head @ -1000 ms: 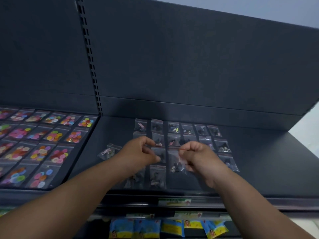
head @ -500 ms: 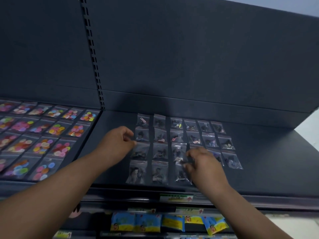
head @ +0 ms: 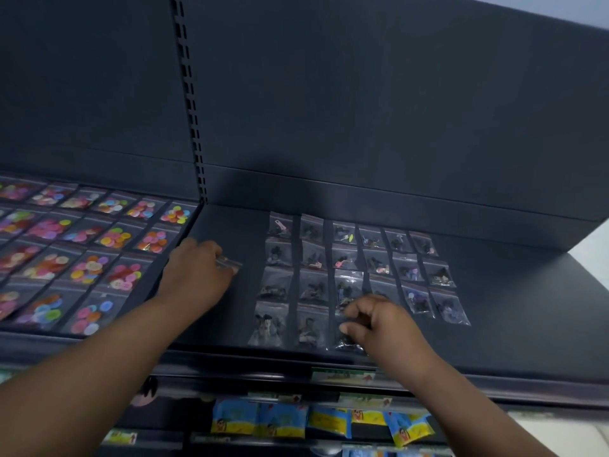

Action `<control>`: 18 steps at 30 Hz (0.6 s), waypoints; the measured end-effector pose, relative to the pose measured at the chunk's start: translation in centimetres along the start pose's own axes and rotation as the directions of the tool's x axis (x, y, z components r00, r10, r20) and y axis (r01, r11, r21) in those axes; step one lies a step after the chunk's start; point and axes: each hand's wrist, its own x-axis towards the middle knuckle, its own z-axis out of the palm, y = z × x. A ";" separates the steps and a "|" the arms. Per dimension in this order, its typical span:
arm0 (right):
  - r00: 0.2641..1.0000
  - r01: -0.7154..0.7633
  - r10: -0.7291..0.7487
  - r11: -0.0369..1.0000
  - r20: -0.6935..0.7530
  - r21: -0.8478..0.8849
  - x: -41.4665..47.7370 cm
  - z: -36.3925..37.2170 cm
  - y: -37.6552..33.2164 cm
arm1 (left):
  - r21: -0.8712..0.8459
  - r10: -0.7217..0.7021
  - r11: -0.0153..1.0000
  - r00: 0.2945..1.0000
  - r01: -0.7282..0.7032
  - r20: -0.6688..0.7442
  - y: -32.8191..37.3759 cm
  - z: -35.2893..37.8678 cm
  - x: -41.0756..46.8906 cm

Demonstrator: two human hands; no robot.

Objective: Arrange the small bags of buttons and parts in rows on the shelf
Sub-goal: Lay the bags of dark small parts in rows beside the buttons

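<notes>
Left of the slotted post (head: pixel 192 127), button bags (head: pixel 115 239) lie in rows on the next shelf section. The frame's left edge cuts them off, so they cannot be counted. Paper labels (head: pixel 342 376) sit along the front edge of the shelf (head: pixel 514 328). Below them are five blue-and-yellow packets (head: pixel 283 423), with more cut off at the bottom.

On the shelf, parts bags (head: pixel 313 255) lie flat in a grid of six columns. There are six in each of the three back rows and three in the front row, twenty-one in all. Their dark contents are too small to make out.

The right grip (head: pixel 382 324) hides the near end of the third and fourth columns. Its curled fingers and thumb sit on the front bag (head: pixel 346 345) of the third column. I cannot tell whether it pinches or only presses.

The left grip (head: pixel 197 275) is over bare shelf between the post and the grid. It pinches a loose bag (head: pixel 230 263), which is mostly hidden by the fingers.
</notes>
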 end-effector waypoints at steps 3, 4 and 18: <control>0.998 0.031 -0.031 1.000 -0.060 -0.003 0.5 0.0 -0.9 | 0.100 0.001 0.995 0.997 -0.008 0.071 -0.2 0.1 0.1; 0.997 0.040 -0.041 0.999 -0.070 -0.009 0.6 0.0 -1.3 | 0.100 0.007 0.995 0.994 -0.018 0.105 -0.4 0.2 0.1; 0.944 -0.329 0.180 0.481 0.276 0.813 3.4 -0.2 -7.4 | -0.740 0.235 0.274 0.703 0.614 0.671 5.5 -2.0 -2.6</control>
